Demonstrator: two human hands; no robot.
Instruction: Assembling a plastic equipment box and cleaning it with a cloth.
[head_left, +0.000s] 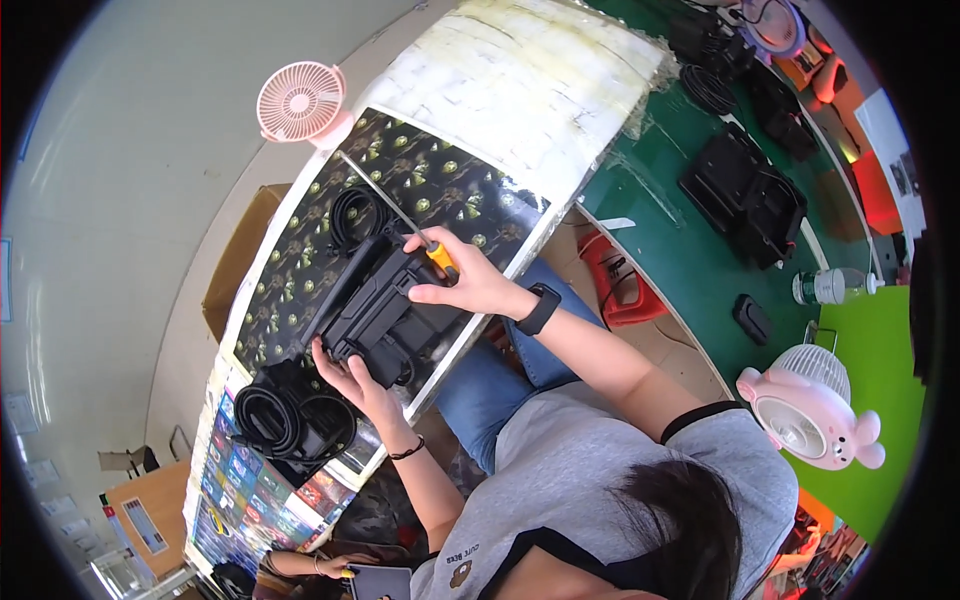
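A black plastic housing [375, 312] with molded ribs and recesses lies tilted over the dark patterned mat in front of me. My left hand [362, 385] grips its near-left end, fingers along the outer side and thumb on top. At the opposite end my right hand [462, 275] steadies the housing and also keeps a screwdriver [441, 258] tucked in it. The screwdriver has a yellow and black handle, and its long shaft points away toward the pink fan. A coiled black cable [358, 218] sits just beyond the housing. Some right fingertips are hidden.
Another black unit with coiled cable [290, 415] lies left of my left hand. A pink fan [303, 103] stands at the table's far edge. On the green table [640, 185] at right are an open black case [745, 195], a bottle [835, 287] and a pink animal-shaped fan [805, 410]. A red stool [625, 285] stands between tables.
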